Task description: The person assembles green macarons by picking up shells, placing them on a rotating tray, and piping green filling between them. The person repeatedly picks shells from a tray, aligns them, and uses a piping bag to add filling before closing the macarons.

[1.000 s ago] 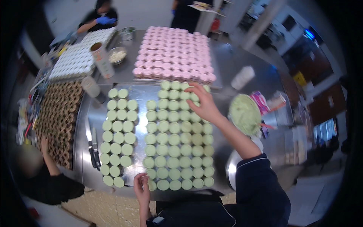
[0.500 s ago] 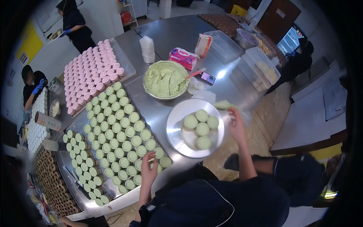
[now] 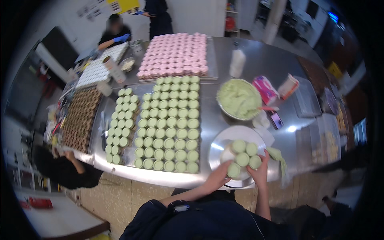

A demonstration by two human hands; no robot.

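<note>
Both hands are at a round silver plate (image 3: 216,154) that holds several small round cakes with smooth pale green tops. My left hand (image 3: 218,177) has its fingers against the nearest cake (image 3: 233,170). My right hand (image 3: 259,170) curls around another green-topped cake (image 3: 255,162) at the right side of the group. Beyond the plate stands a metal bowl of pale green cream (image 3: 240,96), with a pinkish spatula (image 3: 268,108) at its edge. A piping bag with green filling (image 3: 278,156) lies right of the plate.
Rows of green-topped cakes (image 3: 170,132) fill the tray to the left, with pink-topped ones (image 3: 176,54) behind. A phone (image 3: 275,119), a pink packet (image 3: 265,90) and clear plastic tubs (image 3: 326,138) lie at right. Co-workers (image 3: 116,34) stand around the table.
The view has turned left. My left hand has gone from the tray's cakes to the plate. My right hand has moved from near the piping bag onto a cake.
</note>
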